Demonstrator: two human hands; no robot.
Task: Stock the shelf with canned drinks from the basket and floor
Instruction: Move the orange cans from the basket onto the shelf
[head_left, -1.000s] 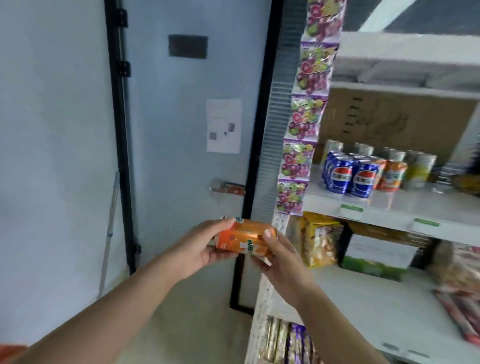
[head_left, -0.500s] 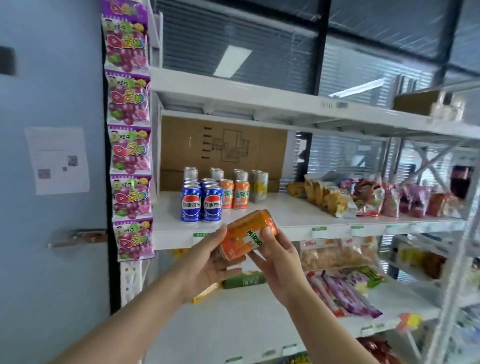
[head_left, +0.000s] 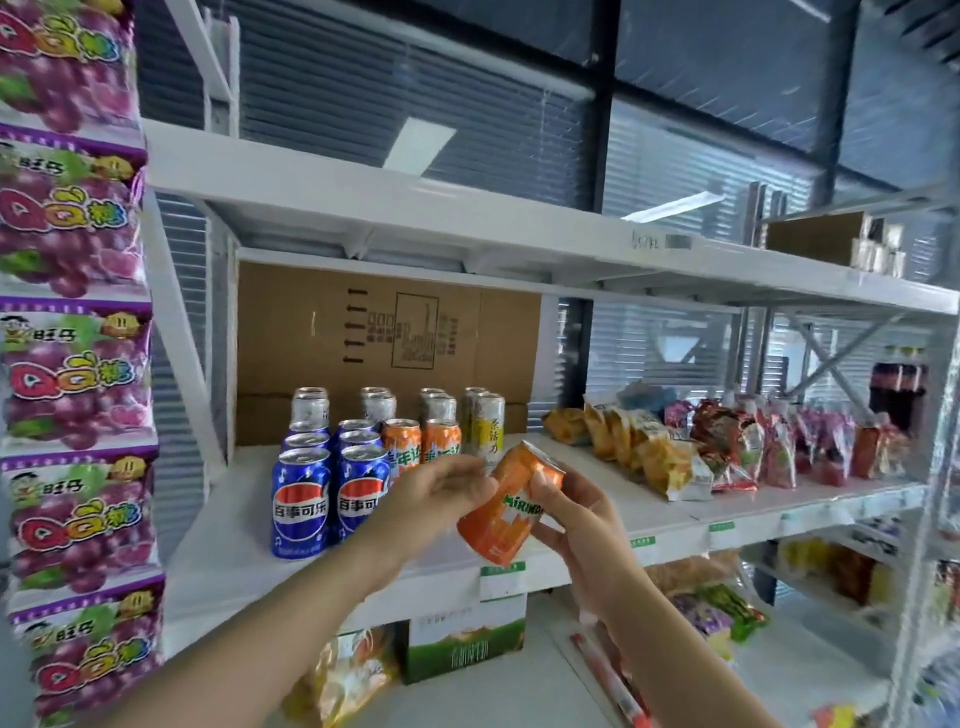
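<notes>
Head view: left grip (head_left: 441, 493) and right grip (head_left: 579, 525) hold a tilted orange can (head_left: 504, 519) before blue cans (head_left: 301, 504), snack bags (head_left: 660, 457) rightward

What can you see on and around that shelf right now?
Mirinda can: one, orange, tilted, held in front of the middle shelf
Pepsi cans: about six, blue, two files at the shelf's left front
orange cans: two, upright, right of the Pepsi cans
pale cans: several, silver and yellow, back row
cardboard box: one, brown, behind the cans
snack bags: many, mixed colours, shelf's right part
candy packs: a hanging strip, purple, far left
carton: one, green and white, shelf below
shelf: one board, white, under the cans
left hand: grips the Mirinda can's left side
right hand: grips its right side
</notes>
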